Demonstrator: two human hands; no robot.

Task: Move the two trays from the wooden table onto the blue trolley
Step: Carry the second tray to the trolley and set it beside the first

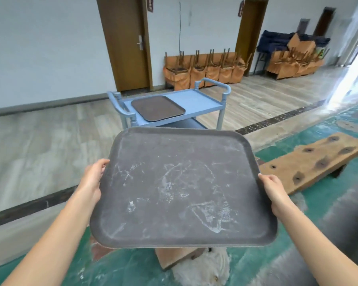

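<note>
A person carries a grey tray [180,186] in mid-air, left hand [92,180] and right hand [274,191] each with a clenched grip on an opposite rim, facing the blue trolley [196,101] ahead. A brown tray [158,108] already fills the top shelf's left half. Set down carelessly, the grey one could overlap it or overhang the right edge and tip.

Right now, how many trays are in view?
2. A grey tray is held between the left hand and right hand; a brown tray lies on the blue trolley.
</note>
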